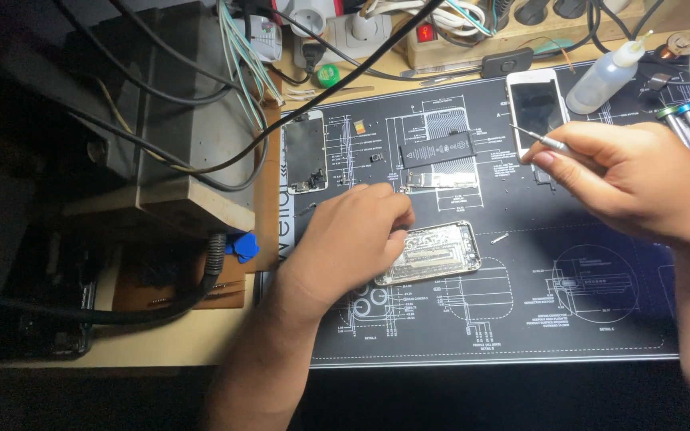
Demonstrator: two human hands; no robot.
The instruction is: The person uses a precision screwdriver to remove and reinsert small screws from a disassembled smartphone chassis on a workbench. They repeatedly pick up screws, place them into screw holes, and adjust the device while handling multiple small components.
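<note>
Resting left hand (358, 239) on phone chassis (433, 252), right hand (628, 175) grip pinching screwdriver (538, 139)

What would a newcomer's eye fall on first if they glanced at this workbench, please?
Probably the opened phone housing, its shiny insides bared, lying mid-mat under the left hand. Next, the right hand pinching a thin screwdriver over the white phone at the top right. The black repair mat, printed with white diagrams, frames it all.
</note>
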